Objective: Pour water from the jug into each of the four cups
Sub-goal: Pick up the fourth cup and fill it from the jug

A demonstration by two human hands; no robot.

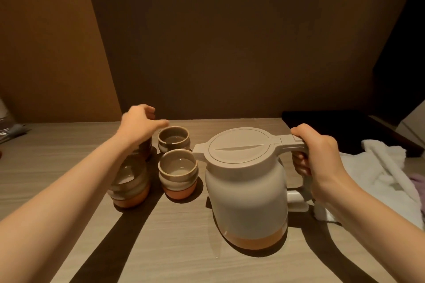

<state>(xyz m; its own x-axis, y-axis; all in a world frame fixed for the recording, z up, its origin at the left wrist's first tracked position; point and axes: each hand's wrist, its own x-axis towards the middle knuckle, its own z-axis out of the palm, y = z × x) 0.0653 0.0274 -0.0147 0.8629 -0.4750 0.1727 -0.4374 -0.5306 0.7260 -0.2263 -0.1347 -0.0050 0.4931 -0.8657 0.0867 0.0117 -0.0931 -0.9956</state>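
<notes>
A beige lidded jug (247,193) with an orange base stands upright on the wooden table (179,248), its spout pointing left toward the cups. My right hand (318,154) is closed around its handle. Left of the jug, several small ceramic cups form a tight cluster: a near right cup (178,173), a far right cup (174,139), a near left cup (131,185) and a far left cup (144,148) mostly hidden under my left wrist. My left hand (140,122) hovers over the far left cup with fingers loosely curled, holding nothing.
A crumpled white towel (379,172) lies on the table right of the jug. A dark tray or box (322,124) sits at the back right. Brown walls close the table off behind and at the left. Some dark items (9,128) lie at the far left edge.
</notes>
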